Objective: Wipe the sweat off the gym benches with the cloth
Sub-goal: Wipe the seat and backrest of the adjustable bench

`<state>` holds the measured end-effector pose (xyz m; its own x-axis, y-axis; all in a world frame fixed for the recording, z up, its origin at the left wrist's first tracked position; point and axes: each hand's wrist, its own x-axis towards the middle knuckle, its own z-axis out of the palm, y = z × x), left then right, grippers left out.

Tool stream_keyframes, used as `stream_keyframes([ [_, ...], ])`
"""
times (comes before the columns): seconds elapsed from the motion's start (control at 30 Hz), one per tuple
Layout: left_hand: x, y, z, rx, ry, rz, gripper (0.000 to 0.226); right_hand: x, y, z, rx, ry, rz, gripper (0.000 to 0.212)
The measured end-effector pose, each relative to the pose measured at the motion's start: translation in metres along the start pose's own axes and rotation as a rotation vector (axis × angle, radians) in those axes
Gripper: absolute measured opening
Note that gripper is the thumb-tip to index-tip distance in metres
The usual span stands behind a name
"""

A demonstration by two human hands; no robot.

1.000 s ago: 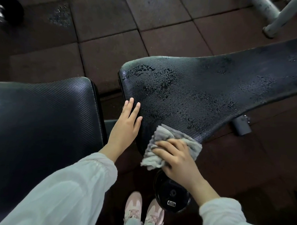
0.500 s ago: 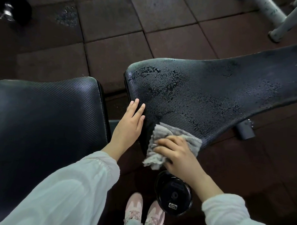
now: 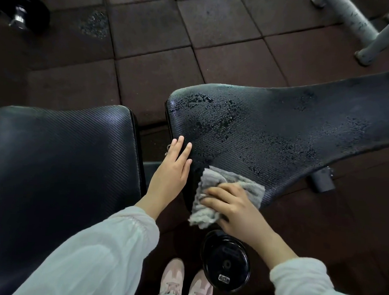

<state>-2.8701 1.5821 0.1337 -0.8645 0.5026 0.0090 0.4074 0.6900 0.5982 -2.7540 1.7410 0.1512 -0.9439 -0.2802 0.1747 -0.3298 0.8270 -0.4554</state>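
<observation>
1. While the right hand (image 3: 235, 206) presses the cloth (image 3: 229, 190) onto the near corner of the wet pad (image 3: 267, 132), its fingers lie curled over the bunched fabric and grip it; part of the cloth hangs off the pad's near edge.
2. Left hand (image 3: 170, 168) rests flat on the pad's left end just beside the cloth, fingers straight and close together, holding nothing; it looks placed to steady the surface.
3. Droplets (image 3: 212, 117) cover most of the pad, thickest near its far left corner and scattered on toward the narrow right end, so most of the wiping seems undone.
4. To wipe well, I would flatten the cloth so more of it meets the pad, and keep firm, even pressure.
5. Long overlapping strokes from the wide end toward the narrow end should gather sweat rather than smear it; the ribbed texture likely traps beads, so a second pass may help.
6. Refolding to a dry face once the cloth is soaked seems wise.
7. A second pad (image 3: 60, 164) to the left looks drier.
</observation>
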Motion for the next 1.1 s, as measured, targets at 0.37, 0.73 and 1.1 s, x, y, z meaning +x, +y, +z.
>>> stream_keyframes([
  [0.37,0.001,0.0,0.003,0.049,0.024,0.021,0.054,0.039,-0.001,0.009,0.023,0.133,0.183,0.034],
  [0.73,0.002,-0.019,-0.031,0.35,0.046,-0.015,0.048,0.064,0.007,0.012,0.026,0.215,0.319,0.039],
  [1.1,-0.014,-0.068,-0.06,0.613,0.059,-0.205,0.044,0.097,0.002,0.025,0.03,0.228,0.303,0.038],
])
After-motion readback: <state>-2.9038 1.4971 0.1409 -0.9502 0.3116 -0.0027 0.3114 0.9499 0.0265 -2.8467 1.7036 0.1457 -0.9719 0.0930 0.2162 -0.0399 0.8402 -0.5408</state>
